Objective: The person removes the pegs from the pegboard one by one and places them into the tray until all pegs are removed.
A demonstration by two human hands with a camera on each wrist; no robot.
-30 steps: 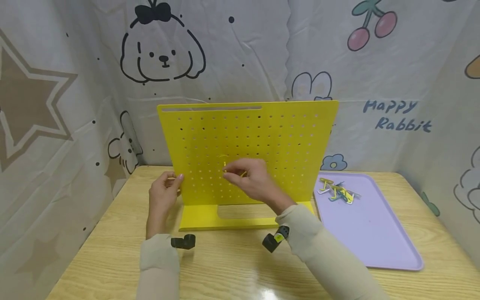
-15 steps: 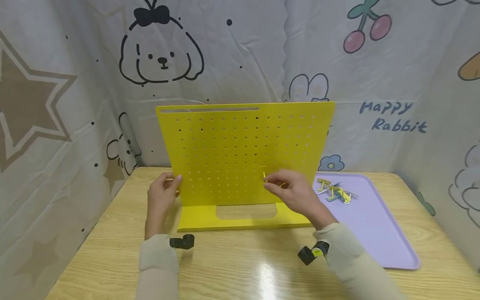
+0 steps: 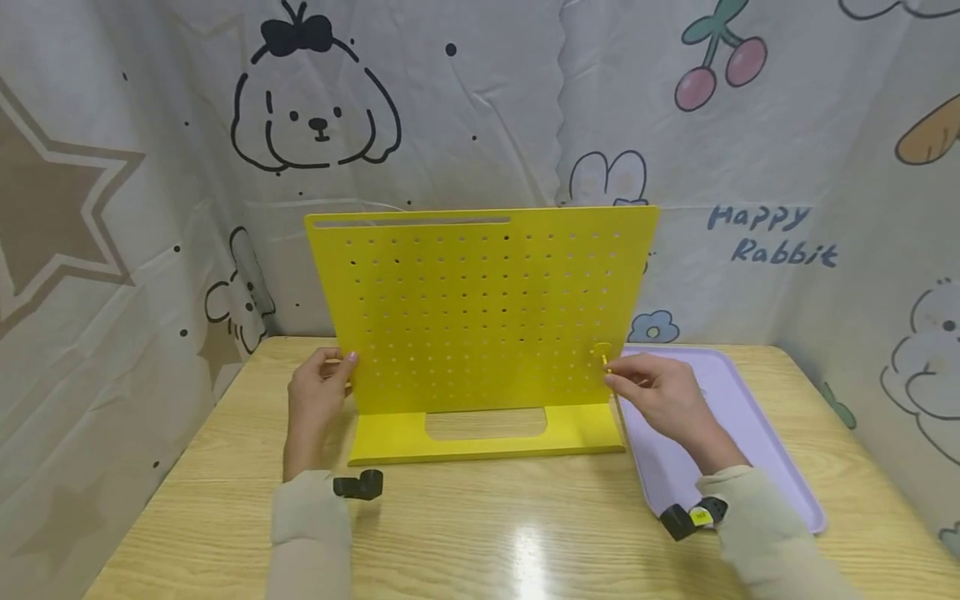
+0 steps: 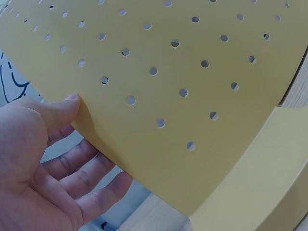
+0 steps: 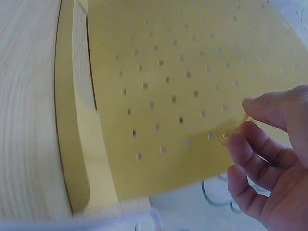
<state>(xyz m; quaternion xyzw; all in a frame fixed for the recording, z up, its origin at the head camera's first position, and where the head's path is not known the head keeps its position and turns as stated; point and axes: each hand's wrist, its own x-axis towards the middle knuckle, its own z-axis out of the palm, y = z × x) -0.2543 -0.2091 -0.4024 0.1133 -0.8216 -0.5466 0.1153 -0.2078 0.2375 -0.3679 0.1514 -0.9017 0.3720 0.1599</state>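
Since the earlier frame the right hand (image 3: 660,393) has carried its small yellow hook (image 3: 604,357) from the pegboard's (image 3: 480,308) middle to its lower right edge, above the purple tray (image 3: 750,433). On the desk (image 3: 480,533), no hooks remain on the board.

Left wrist view: the left hand (image 4: 43,163) grips the board's edge.

Right wrist view: fingertips (image 5: 240,139) pinch the hook (image 5: 226,131); setting it down seems all that's left.

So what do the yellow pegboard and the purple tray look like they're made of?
Pegboard: likely painted sheet metal or plastic; thin, smooth matte panel with evenly punched holes and a bent foot. Tray: probably moulded plastic, uniform lilac with a rounded raised rim.
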